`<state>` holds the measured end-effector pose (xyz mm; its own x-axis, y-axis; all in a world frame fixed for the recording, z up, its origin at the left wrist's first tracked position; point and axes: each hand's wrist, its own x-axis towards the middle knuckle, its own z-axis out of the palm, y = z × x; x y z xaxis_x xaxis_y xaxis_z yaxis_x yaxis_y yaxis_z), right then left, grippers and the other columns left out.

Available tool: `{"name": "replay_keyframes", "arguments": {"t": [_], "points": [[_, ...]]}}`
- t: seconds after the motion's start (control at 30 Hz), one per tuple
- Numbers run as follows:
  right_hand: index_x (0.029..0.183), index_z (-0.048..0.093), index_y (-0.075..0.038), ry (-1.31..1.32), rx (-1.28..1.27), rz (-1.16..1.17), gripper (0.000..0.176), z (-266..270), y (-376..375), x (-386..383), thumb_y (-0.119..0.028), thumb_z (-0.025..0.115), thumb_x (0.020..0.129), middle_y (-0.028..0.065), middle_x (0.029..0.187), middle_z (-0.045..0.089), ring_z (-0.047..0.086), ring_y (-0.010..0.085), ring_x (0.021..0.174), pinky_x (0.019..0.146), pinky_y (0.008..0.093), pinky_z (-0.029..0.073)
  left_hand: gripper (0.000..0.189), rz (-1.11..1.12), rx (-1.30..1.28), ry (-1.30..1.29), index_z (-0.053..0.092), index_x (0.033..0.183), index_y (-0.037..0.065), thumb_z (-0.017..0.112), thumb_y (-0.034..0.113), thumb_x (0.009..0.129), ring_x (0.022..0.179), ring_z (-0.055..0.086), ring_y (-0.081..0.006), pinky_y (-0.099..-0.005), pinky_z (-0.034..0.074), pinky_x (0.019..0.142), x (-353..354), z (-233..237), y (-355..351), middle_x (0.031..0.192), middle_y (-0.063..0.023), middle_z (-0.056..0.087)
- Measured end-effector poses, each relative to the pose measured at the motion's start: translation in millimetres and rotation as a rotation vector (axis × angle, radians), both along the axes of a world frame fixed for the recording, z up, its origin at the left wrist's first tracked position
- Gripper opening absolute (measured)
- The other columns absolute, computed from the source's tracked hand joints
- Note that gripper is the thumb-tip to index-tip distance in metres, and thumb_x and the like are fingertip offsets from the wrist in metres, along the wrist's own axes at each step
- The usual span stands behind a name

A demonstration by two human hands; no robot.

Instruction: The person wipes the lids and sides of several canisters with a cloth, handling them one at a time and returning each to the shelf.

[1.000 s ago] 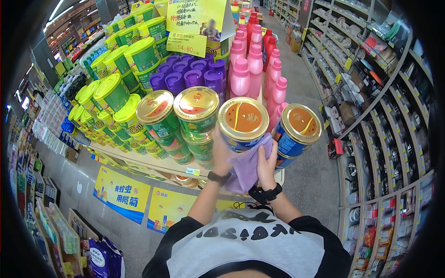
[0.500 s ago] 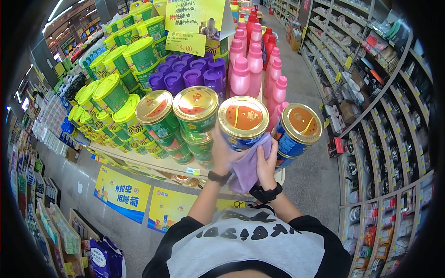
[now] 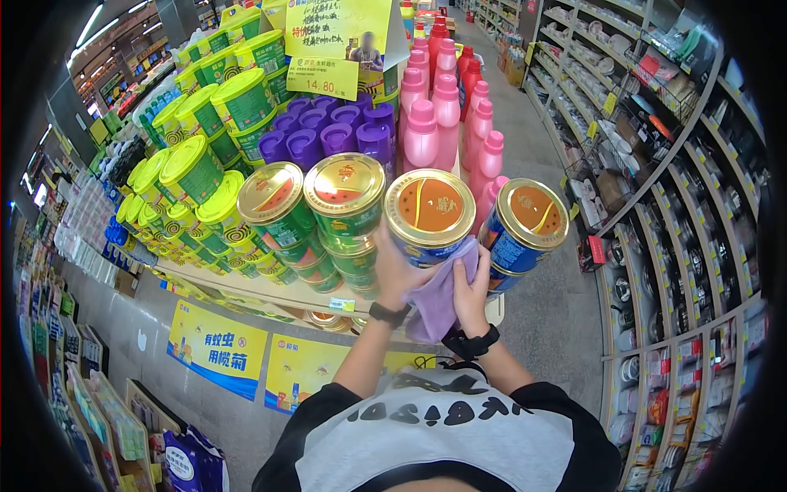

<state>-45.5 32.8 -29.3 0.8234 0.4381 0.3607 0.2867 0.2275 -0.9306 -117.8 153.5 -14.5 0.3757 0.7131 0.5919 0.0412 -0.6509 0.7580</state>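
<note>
My left hand is wrapped round the left side of a blue tin with a gold-rimmed orange lid. A purple cloth is gripped in my right hand and lies against the front of that tin. Its lower end hangs down between my wrists. Just right of it stands another blue tin, stacked on one below. On the left, green tins with gold lids stand in stacks at the shelf edge. My fingertips are partly hidden by the tin and the cloth.
Behind the tins are purple-capped containers, pink bottles and stacked green tubs with yellow lids. A yellow price sign rises above them. Store shelves line the right; posters hang below the shelf edge.
The view has shifted slightly, so the tubs and bottles appear a little further left. Both hands keep their hold on the tin and the cloth.
</note>
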Motion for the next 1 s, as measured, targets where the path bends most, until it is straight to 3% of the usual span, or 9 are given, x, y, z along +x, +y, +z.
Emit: {"name": "replay_keyframes", "arguments": {"t": [0.7, 1.0], "points": [[0.129, 0.048, 0.0, 0.022, -0.049, -0.071, 0.034, 4.6, 0.9, -8.0, -0.011, 0.058, 0.098, 0.013, 0.122, 0.056, 0.054, 0.0216, 0.115, 0.102, 0.0358, 0.041, 0.13, -0.013, -0.082, 0.011, 0.026, 0.149, -0.003, 0.094, 0.049, 0.051, 0.125, 0.047, -0.04, -0.0461, 0.043, 0.103, 0.1, -3.0, 2.9, 0.133, -0.0235, 0.046], [0.129, 0.048, 0.001, 0.027, -0.07, 0.027, 0.038, 8.7, -9.0, -2.9, -0.011, 0.061, 0.096, 0.0117, 0.121, 0.056, 0.053, 0.0195, 0.115, 0.102, 0.0349, 0.041, 0.127, -0.032, -0.039, -0.015, 0.028, 0.148, -0.002, 0.095, 0.046, 0.05, 0.126, 0.046, -0.0386, -0.047, 0.041, 0.105, -0.2, 4.0, 0.2, 0.135, -0.0218, 0.046]]}}
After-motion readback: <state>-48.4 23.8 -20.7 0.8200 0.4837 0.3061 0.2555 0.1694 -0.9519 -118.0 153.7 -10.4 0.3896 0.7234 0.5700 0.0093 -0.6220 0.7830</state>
